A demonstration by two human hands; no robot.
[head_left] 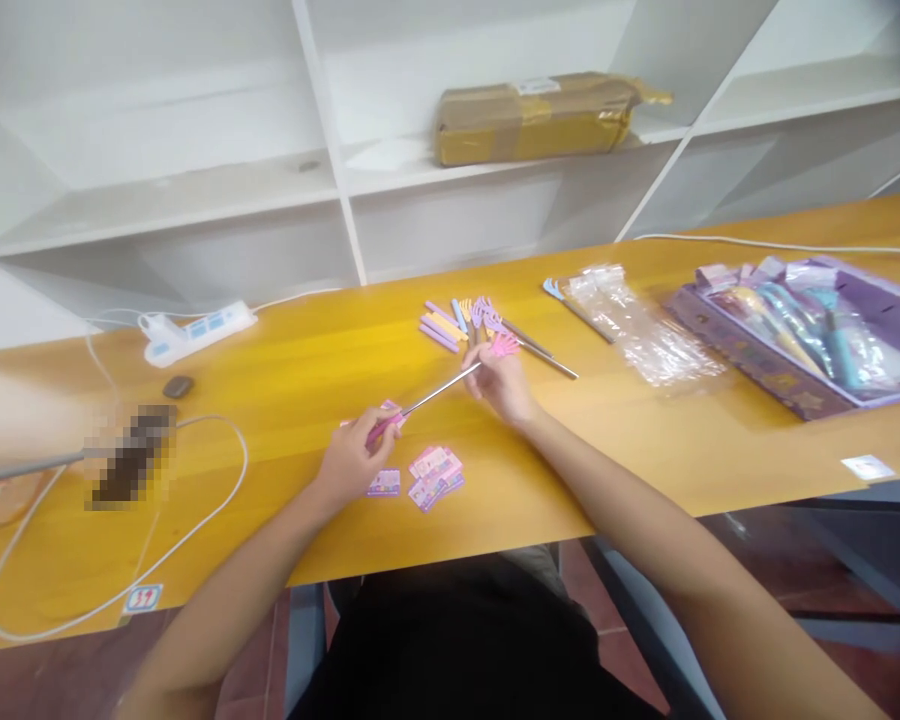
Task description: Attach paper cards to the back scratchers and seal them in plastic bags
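Observation:
A pink stick with a metal rod (442, 389) and a pink hand-shaped head slants between my two hands. My left hand (356, 458) is closed on its pink handle. My right hand (501, 385) pinches the rod near the pink head. Beyond my right hand lie several purple, yellow and blue handles (440, 325) and a heap of hand-shaped heads (482, 312) with metal rods. Nearer the table's front edge is a pile of pink and purple printed cards (436, 477). Another card (384, 483) lies beside my left hand.
Clear plastic bags (645, 335) and a blue-headed stick (577, 310) lie right of centre. A purple box (765, 372) holds bagged sticks at the right. A power strip (199, 333) and white cable (244, 460) are at the left. A wrapped parcel (532, 122) sits on the shelf.

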